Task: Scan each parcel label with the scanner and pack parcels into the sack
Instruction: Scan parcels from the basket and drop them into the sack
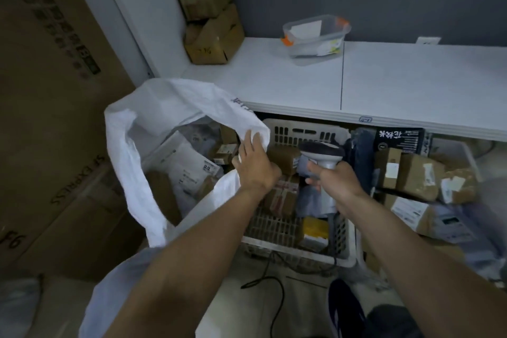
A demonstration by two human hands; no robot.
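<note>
A white woven sack (142,129) stands open at the left, with several parcels inside, among them a white mailer (189,164). My left hand (253,162) grips the sack's rim at its right side. My right hand (334,178) holds a grey handheld scanner (323,153) over a white plastic basket (301,132). In the basket lie brown taped parcels (282,195), a grey bag and a yellow-labelled packet (315,230). The scanner's head points away from me, towards the basket's far wall.
A white shelf (397,82) runs above the basket and carries a clear plastic tub (315,35) and a cardboard box (214,38). More brown boxes and mailers (419,175) pile up at the right. Large cartons (55,90) wall off the left. A black cable (274,282) lies on the floor.
</note>
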